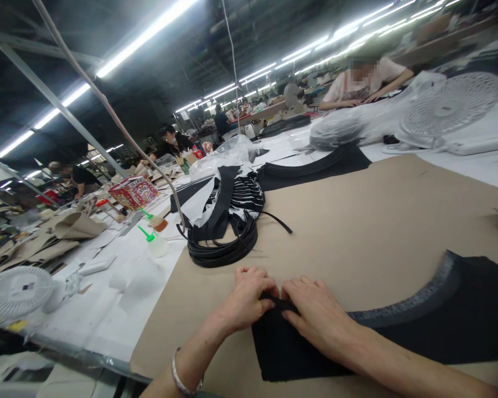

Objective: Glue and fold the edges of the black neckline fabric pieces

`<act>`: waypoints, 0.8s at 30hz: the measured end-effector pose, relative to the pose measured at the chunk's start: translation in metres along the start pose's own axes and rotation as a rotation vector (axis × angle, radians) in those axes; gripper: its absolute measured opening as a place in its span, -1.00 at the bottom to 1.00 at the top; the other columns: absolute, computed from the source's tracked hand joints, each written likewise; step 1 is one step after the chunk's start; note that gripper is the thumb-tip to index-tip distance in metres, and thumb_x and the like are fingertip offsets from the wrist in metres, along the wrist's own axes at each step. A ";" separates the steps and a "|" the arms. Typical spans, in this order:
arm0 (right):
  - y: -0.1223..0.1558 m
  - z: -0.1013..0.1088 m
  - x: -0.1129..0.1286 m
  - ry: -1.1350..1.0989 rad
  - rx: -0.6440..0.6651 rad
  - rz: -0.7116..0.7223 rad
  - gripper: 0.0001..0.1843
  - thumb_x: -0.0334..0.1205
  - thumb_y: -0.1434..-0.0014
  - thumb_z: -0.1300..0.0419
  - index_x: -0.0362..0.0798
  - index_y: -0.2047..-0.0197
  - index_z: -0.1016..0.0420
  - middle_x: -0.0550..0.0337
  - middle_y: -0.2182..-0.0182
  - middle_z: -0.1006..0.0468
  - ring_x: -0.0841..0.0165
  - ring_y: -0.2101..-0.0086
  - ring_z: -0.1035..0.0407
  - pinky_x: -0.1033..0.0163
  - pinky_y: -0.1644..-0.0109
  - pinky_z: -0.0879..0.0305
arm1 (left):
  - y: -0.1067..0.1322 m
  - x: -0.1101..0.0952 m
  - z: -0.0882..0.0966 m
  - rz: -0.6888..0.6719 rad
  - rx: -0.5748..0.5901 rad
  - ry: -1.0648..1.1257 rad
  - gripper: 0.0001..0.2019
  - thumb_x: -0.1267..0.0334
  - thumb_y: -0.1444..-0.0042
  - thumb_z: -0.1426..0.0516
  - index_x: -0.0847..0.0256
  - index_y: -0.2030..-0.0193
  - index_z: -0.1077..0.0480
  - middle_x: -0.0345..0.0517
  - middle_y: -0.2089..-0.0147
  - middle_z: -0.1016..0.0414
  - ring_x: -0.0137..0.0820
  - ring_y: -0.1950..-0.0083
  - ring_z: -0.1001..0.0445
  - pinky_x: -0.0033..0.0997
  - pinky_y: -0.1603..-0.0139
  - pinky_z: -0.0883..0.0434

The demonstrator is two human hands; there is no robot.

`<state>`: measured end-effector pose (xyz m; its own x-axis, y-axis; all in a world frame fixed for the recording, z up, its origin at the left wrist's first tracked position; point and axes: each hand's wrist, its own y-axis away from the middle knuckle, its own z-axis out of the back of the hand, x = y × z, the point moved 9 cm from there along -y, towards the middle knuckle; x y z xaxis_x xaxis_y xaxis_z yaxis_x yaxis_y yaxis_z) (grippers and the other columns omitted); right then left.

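Gripping, with the bare left hand [253, 296] and the bare right hand [315, 309] just beside each other, the left end of the curved edge of a flat black fabric panel [460, 320]; closed on it in a narrow pinch of thumb and fingers on both sides. Spread flat beneath the right forearm and cut off by the right border of view. Trimmed along the curve with a grey band [419, 303]. Set with the left edge well inside a large beige sheet [382, 221], with broad open room beyond the curve. Near the fingertips, on the same sheet, a coil of thin black strips [224, 251]. Farther left, on a white-topped table [95, 326], a green-tipped clear plastic bottle [155, 244]; beyond, a red patterned box [133, 192], with print too small to read.
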<state>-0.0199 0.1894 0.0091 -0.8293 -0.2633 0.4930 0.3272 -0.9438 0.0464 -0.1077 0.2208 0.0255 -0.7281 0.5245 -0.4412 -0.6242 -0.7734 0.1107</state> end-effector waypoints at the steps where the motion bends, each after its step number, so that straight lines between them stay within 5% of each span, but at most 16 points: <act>1: -0.001 0.000 -0.001 -0.006 0.005 0.003 -0.88 -0.39 -0.13 -0.21 -0.04 0.22 -0.43 0.14 0.22 -0.49 0.16 0.14 -0.32 0.05 0.07 -0.08 | 0.000 0.001 -0.001 0.000 0.002 0.009 -0.86 0.43 -0.01 -0.22 0.11 0.30 -0.45 -0.26 0.21 -0.45 -0.32 0.01 -0.35 -0.10 -0.13 -0.04; 16: -0.007 0.005 -0.003 -0.147 0.020 0.056 -0.82 -0.44 -0.02 -0.12 -0.03 0.31 -0.46 0.22 0.40 -0.51 0.32 0.36 -0.37 0.25 0.30 -0.07 | -0.003 -0.006 -0.001 -0.044 0.033 0.032 -0.81 0.47 -0.02 -0.16 0.08 0.28 -0.49 -0.28 0.22 -0.50 -0.34 0.02 -0.37 -0.16 -0.15 -0.05; 24: 0.002 -0.002 -0.010 -0.170 -0.063 0.108 -0.82 -0.49 -0.09 -0.13 -0.03 0.28 -0.40 0.23 0.32 -0.48 0.32 0.29 -0.37 0.25 0.20 -0.18 | -0.002 -0.007 -0.001 -0.103 -0.005 -0.022 -0.76 0.49 -0.09 -0.11 0.05 0.28 -0.53 -0.26 0.27 -0.51 -0.37 0.06 -0.38 -0.20 -0.09 -0.10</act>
<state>-0.0114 0.1902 0.0028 -0.7008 -0.3311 0.6318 0.3768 -0.9239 -0.0662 -0.1013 0.2188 0.0274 -0.6662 0.6091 -0.4303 -0.6947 -0.7167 0.0609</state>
